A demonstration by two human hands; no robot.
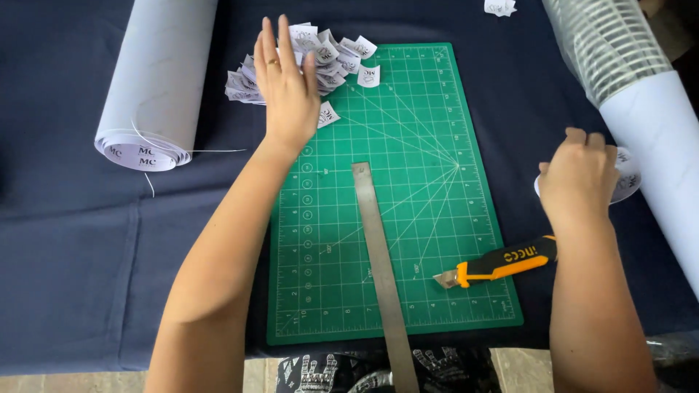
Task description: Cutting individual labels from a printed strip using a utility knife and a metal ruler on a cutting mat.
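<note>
Person's hands spread apart over a green cutting mat [408, 145] on a dark blue cloth [73, 276].

The left hand [287, 91] lies flat with fingers released on a pile of small cut paper labels [331, 51] at the mat's top left corner. The right hand [579, 175] is curled around the end of a white paper roll [655, 124] right of the mat. A steel ruler [378, 255] lies down the mat; a yellow-and-black utility knife [499, 263] rests at its right edge. Another roll [156, 80] lies far left.
</note>
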